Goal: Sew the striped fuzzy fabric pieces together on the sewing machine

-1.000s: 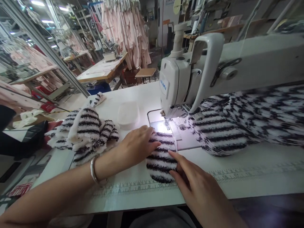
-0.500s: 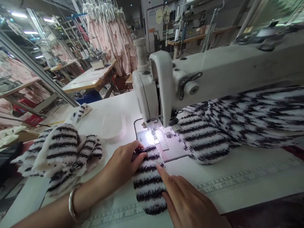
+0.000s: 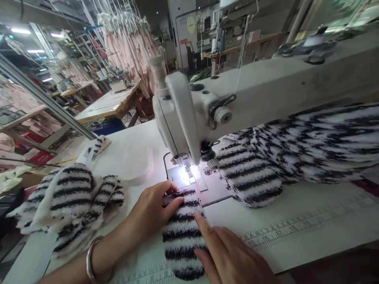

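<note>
A narrow black-and-white striped fleece piece with a rounded near end lies in front of the sewing machine's lit needle area. My left hand pinches its upper left edge between thumb and fingers; a bracelet circles that wrist. Along the right edge rests my right hand, index finger stretched out on the fleece and thumb lower down against it. The far end of the piece stops just short of the presser foot. The remaining fingers of my right hand are curled and partly hidden.
Left on the table sits a heap of striped fleece pieces. More striped fabric lies under the machine arm, at right. A printed ruler scale runs along the front. Pink garments hang behind.
The view has shifted slightly, so the machine sits a little further left and lower in it. Both hands keep their places on the striped piece.
</note>
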A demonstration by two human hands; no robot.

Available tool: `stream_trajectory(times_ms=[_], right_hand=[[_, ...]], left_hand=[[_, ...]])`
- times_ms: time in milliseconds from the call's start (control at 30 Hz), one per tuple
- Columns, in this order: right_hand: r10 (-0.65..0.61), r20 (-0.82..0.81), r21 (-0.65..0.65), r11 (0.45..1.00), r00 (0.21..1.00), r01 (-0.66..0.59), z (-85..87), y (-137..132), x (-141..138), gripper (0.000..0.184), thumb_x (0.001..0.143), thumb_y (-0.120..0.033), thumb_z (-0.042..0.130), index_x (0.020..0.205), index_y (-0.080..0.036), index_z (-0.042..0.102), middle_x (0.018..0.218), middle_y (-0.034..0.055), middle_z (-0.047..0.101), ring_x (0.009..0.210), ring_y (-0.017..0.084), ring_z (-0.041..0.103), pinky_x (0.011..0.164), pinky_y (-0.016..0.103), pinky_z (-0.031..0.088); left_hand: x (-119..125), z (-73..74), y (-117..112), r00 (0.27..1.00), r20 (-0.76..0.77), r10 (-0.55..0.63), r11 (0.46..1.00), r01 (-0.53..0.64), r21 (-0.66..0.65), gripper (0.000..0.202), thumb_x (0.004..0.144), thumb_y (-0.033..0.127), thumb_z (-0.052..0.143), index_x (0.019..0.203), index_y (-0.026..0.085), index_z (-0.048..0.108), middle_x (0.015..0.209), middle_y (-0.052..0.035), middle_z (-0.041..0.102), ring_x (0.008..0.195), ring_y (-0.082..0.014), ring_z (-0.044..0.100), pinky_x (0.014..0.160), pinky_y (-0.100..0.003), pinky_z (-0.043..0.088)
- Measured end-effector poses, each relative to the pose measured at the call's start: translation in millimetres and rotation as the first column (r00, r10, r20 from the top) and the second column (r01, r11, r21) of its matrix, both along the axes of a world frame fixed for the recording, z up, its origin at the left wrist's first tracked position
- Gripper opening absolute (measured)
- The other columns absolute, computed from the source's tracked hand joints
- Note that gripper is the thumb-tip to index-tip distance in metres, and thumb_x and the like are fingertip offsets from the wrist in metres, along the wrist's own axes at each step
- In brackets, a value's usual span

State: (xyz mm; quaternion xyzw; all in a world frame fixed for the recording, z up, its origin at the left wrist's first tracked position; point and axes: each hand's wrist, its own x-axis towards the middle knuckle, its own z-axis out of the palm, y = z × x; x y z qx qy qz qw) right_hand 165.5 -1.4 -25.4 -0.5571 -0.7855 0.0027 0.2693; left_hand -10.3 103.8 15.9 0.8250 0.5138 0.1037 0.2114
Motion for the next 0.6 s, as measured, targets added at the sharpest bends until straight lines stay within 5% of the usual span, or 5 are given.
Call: stream_trajectory(times_ms=[167, 333, 433, 600], right_hand=[[-0.015, 0.185, 0.170, 0.985, 0.983, -0.016, 6.5, 11, 2, 0.045, 0.085, -0.004, 0.030, 0.118, -0.013, 0.061, 0.117, 0.0091, 0.064, 0.105, 0.022, 0.059, 0.075, 0.032, 0.052], [-0.027, 0.341, 0.233, 0.971, 0.940, -0.056, -12.5, 18, 2, 0.051, 0.081, -0.001, 0.028, 0.120, -0.007, 0.059, 0.129, 0.0126, 0.057, 0.118, 0.025, 0.052, 0.082, 0.036, 0.048], [-0.016, 0.369, 0.244, 0.966, 0.929, -0.081, -17.6, 24, 5, 0.052, 0.079, -0.001, 0.028, 0.122, -0.006, 0.057, 0.130, 0.0127, 0.057, 0.118, 0.024, 0.052, 0.082, 0.035, 0.048], [-0.025, 0.364, 0.233, 0.970, 0.931, -0.065, -13.9, 40, 6, 0.054, 0.078, 0.001, 0.029, 0.123, -0.008, 0.057, 0.130, 0.0103, 0.057, 0.120, 0.023, 0.050, 0.087, 0.036, 0.046]], left_hand=[[-5, 14.0, -14, 0.995, -0.056, -0.085, 0.911, 0.100, 0.400, 0.025, 0.090, 0.027, 0.055, 0.114, 0.019, 0.055, 0.108, -0.0090, 0.060, 0.091, -0.0205, 0.061, 0.076, -0.036, 0.055], [4, 0.8, -36, 0.923, -0.053, -0.381, 0.835, 0.368, 0.410, 0.032, 0.092, 0.010, 0.043, 0.123, 0.011, 0.049, 0.121, -0.0150, 0.060, 0.116, -0.0237, 0.055, 0.097, -0.038, 0.052], [9, -10.9, -37, 0.917, -0.108, -0.384, 0.812, 0.391, 0.434, 0.036, 0.090, 0.008, 0.042, 0.127, 0.006, 0.044, 0.125, -0.0194, 0.057, 0.119, -0.0280, 0.053, 0.099, -0.044, 0.051], [10, -12.9, -23, 0.936, -0.077, -0.344, 0.856, 0.347, 0.383, 0.037, 0.088, 0.003, 0.039, 0.124, 0.008, 0.045, 0.121, -0.0171, 0.057, 0.117, -0.0259, 0.052, 0.100, -0.044, 0.049]])
